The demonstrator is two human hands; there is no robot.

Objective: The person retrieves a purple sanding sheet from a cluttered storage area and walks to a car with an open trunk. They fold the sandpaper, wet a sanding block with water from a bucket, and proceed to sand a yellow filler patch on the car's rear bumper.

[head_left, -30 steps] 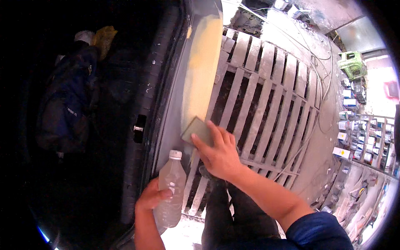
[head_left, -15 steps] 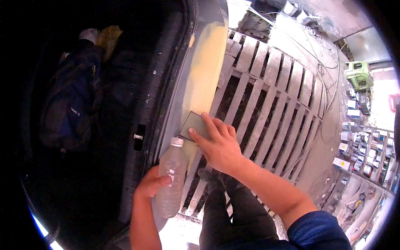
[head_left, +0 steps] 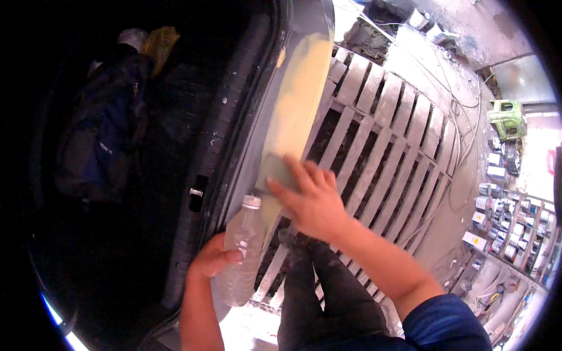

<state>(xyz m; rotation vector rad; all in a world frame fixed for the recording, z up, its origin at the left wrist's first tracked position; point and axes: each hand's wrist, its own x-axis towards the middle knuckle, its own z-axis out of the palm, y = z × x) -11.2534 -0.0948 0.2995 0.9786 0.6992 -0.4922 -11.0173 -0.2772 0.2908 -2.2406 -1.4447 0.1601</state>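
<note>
My left hand [head_left: 216,257] is wrapped round a clear plastic bottle [head_left: 241,275] with a white cap, held upright beside the car's trunk edge. What is inside the bottle is hard to make out. My right hand [head_left: 313,196] presses a flat grey-green sanding pad [head_left: 277,173] against the car's rear body panel [head_left: 253,126], thumb and fingers spread over it. The pad and fingertips are a little blurred. Under and beyond the pad runs a long yellow filler patch [head_left: 300,96] on the grey panel. The pad sits just above the bottle's cap.
To the left, the dark open trunk holds a backpack [head_left: 102,140] and a yellow bag [head_left: 159,50]; a metal latch [head_left: 196,192] is at its edge. Slatted wooden pallets [head_left: 374,134] cover the floor. Farther right are cables [head_left: 462,134], a green stool [head_left: 507,119] and several cans [head_left: 515,234].
The view has shifted slightly. My right hand has moved a little with the pad along the panel and now shows motion blur. My left hand keeps hold of the bottle.
</note>
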